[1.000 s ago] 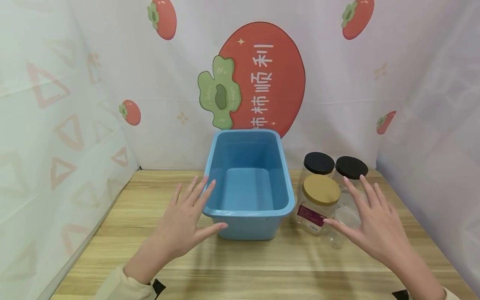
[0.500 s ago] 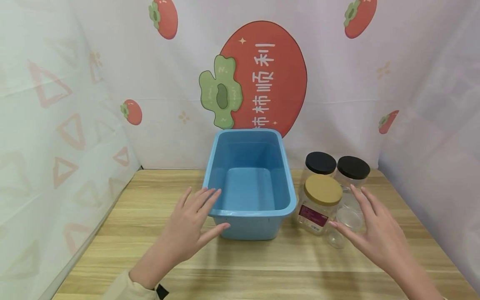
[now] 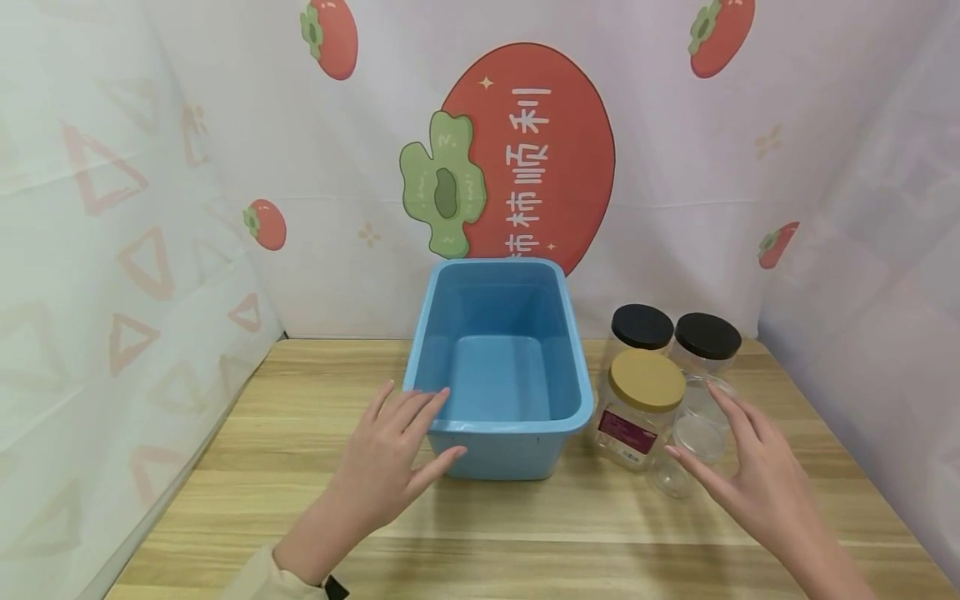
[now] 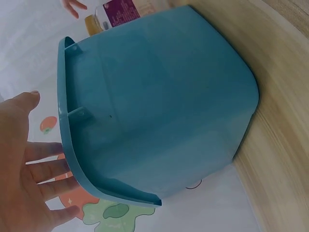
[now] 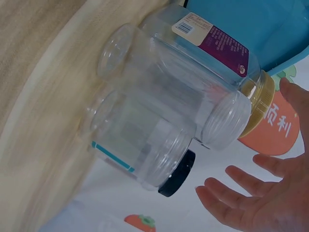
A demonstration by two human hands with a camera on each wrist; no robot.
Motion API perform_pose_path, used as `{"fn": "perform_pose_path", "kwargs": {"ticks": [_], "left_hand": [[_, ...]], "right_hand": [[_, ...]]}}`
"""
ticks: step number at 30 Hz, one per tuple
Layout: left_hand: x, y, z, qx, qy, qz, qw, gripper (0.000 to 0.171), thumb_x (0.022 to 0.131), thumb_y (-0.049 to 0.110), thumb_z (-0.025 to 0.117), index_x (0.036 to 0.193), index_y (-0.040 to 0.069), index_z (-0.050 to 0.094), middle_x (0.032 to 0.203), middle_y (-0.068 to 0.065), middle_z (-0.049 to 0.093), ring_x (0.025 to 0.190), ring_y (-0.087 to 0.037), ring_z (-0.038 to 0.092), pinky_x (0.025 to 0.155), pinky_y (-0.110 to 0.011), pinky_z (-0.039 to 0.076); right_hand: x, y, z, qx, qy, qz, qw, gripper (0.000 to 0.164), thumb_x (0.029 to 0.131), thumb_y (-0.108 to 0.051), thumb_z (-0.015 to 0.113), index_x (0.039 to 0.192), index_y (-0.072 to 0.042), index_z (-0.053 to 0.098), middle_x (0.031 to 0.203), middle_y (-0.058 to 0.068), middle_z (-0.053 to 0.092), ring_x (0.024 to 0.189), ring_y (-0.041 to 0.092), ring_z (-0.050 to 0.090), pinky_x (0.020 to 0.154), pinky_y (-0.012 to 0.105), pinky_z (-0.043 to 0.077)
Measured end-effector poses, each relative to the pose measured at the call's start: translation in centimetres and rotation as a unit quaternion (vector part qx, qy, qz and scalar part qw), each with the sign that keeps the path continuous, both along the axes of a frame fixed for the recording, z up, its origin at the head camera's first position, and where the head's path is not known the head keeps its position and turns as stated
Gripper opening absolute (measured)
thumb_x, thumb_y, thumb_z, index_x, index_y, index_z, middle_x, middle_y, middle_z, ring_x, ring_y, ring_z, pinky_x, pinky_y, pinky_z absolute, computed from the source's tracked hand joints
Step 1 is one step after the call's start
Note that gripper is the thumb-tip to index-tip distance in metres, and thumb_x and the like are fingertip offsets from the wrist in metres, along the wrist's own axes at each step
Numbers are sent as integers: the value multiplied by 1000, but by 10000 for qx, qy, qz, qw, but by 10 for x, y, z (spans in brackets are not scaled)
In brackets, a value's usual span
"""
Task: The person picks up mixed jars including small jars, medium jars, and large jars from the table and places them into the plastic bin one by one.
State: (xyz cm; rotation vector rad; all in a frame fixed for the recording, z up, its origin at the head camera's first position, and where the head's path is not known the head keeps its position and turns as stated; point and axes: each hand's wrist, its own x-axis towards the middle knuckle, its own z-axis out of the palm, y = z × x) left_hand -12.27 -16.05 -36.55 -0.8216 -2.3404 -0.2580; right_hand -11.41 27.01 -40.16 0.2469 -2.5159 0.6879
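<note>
A blue plastic bin (image 3: 495,454) stands on the wooden table. My left hand (image 3: 386,454) hovers at its near left corner, fingers spread and holding nothing; in the left wrist view the fingertips overlap the bin's rim (image 4: 64,108). My right hand (image 3: 757,479) hangs, fingers parted, just right of a group of clear plastic jars, with nothing in its grasp. Nearest it is a jar with a clear lid (image 5: 227,121). Beside that stands a jar with a gold lid (image 3: 647,380) and a purple label (image 3: 627,431). Two jars behind carry black lids (image 3: 642,326).
The jars stand close together at the bin's right side. A white cloth (image 3: 337,283) printed with red fruit hangs behind the table, and similar cloths border both sides. The wooden tabletop (image 3: 525,533) extends in front of the bin.
Both hands have lowered and drawn slightly toward me, the left also shifting a little right, and their fingers are less spread. The bin and jars stay in place.
</note>
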Motion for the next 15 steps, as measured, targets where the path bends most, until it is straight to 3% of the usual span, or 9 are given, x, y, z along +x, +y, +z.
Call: {"fn": "perform_pose_path", "kwargs": {"ticks": [15], "left_hand": [[-4,10,-12,306,603,-91,9977,73,113,56,31,125,-2,73,105,-11,74,99,-28,70,99,-51,55]], "right_hand": [[3,0,-12,-93,56,-232,9997,81,78,-27,94,143,2,56,120,32,60,103,50,58,78,67,47]]}}
